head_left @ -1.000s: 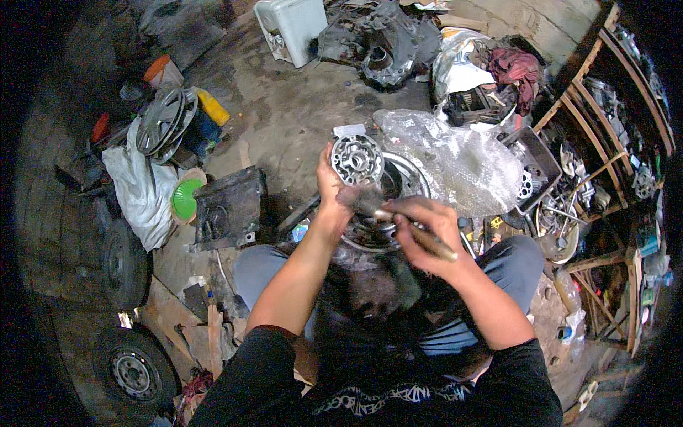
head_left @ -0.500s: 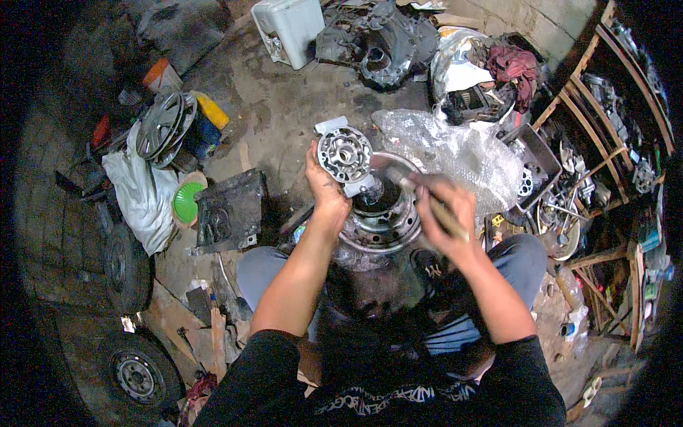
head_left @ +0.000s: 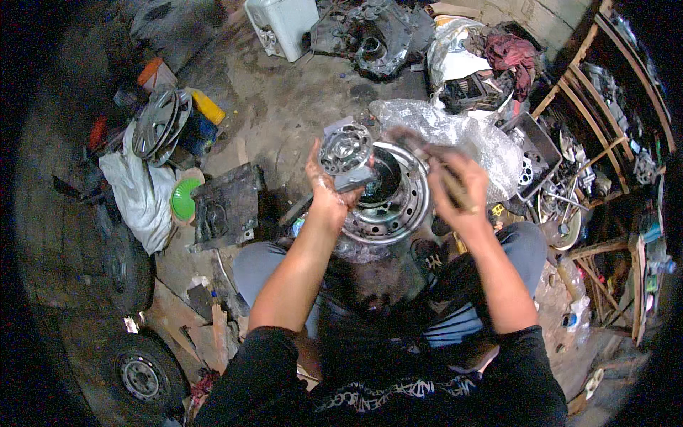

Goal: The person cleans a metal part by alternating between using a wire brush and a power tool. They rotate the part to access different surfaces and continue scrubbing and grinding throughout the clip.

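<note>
L hand holds the rnd metal part, which sits at 12 o'clock, just above view centre, w/ its holed face up & a grey block at its 5 o'clock. L thumb lies along the part's 9 o'clock edge; other fingers are mostly hidden, so can't tell exactly how they're set. R hand is at approx 4 o'clock from the part, fingers closed tog. round the handle of a brush; motion blur, so can't tell each finger's place. Brush head is a dark smear at the part's 3 o'clock, near but apart. Below both, at 4–5 o'clock from the part, lies a silver wheel rim w/ a dark middle. Around view centre: bubble wrap at 2 o'clock, metal tray further out beyond it, dark gearbox housing at 12, red cloth btwn 1 & 2, dark sq. plate & green dish at 9, tyred wheel near 8.
</note>
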Action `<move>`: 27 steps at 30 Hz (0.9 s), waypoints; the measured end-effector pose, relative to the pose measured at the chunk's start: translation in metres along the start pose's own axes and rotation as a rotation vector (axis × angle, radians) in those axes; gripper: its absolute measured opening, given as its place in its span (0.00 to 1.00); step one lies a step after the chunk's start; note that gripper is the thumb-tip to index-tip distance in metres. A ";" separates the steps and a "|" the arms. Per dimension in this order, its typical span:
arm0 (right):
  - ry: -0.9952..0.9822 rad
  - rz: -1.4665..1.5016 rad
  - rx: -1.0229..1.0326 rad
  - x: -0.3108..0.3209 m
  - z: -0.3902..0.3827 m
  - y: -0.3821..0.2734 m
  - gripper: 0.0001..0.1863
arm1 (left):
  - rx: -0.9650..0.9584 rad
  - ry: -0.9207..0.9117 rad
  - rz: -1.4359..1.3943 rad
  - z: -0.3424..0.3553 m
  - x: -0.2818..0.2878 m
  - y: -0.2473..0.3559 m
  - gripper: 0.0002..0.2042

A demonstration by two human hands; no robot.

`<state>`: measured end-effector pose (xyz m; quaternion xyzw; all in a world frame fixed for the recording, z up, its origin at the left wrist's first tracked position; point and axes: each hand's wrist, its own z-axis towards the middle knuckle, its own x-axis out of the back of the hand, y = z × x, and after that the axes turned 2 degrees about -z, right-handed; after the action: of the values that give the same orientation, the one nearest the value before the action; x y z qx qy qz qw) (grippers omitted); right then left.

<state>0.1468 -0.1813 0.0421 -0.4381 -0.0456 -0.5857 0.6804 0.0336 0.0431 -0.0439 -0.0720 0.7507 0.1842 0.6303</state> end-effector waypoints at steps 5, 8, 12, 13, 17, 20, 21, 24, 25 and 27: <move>0.190 0.080 -0.014 0.019 0.008 0.001 0.09 | 0.140 -0.033 -0.307 -0.007 -0.025 -0.010 0.36; 0.155 0.080 -0.002 0.018 0.008 -0.003 0.09 | -0.025 0.178 -0.179 -0.002 -0.035 -0.017 0.35; 0.103 0.074 -0.006 0.019 0.005 0.001 0.10 | 0.048 0.341 -0.151 0.000 -0.032 -0.020 0.28; 0.093 0.092 -0.002 0.020 0.005 -0.001 0.10 | -0.010 0.450 -0.016 0.004 -0.037 -0.024 0.23; 0.089 0.089 0.000 0.021 0.005 -0.002 0.11 | 0.007 0.417 0.079 0.004 -0.035 -0.028 0.20; 0.089 0.107 -0.006 0.022 0.007 -0.001 0.12 | 0.082 0.252 0.096 0.004 -0.030 -0.029 0.19; 0.090 0.109 -0.016 0.022 0.007 -0.002 0.12 | 0.126 0.209 0.092 0.003 -0.027 -0.026 0.18; 0.069 0.123 -0.031 0.018 0.007 -0.005 0.12 | 0.217 0.179 0.100 0.005 -0.019 -0.023 0.21; 0.058 0.123 -0.028 0.019 0.008 -0.007 0.12 | 0.260 0.124 0.116 0.003 -0.023 -0.022 0.22; 0.042 0.146 -0.031 0.018 0.008 -0.009 0.11 | 0.331 0.152 0.227 0.006 -0.028 -0.021 0.29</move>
<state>0.1486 -0.1886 0.0624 -0.4383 0.0097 -0.5443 0.7152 0.0515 0.0225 -0.0218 0.1036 0.8194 0.1224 0.5504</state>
